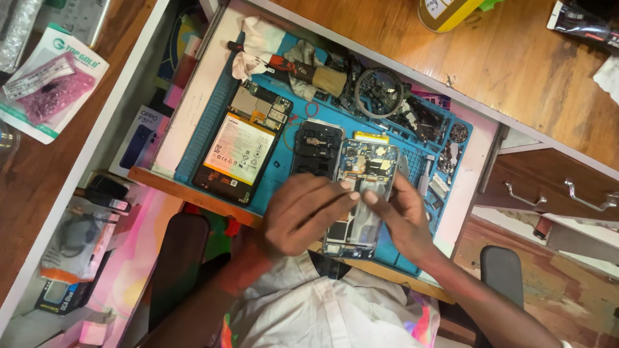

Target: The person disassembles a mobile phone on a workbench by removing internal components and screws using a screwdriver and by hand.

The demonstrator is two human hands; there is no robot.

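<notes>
An opened phone [362, 187] with its circuit board showing lies on a blue work mat [293, 142]. My left hand [303, 212] rests over its lower left side, fingertips pinching at the board near the middle. My right hand [403, 216] holds the phone's right edge, thumb and finger meeting the left fingertips. Whether a small tool or part is between the fingers cannot be told. A black back cover [314, 149] lies just left of the phone.
An opened tablet with a large battery [240, 149] lies at the mat's left. A brush [316, 77], a cloth [261, 42], a round magnifier ring [379, 93] and several small parts crowd the mat's far side. Wooden drawers [548, 190] stand at the right.
</notes>
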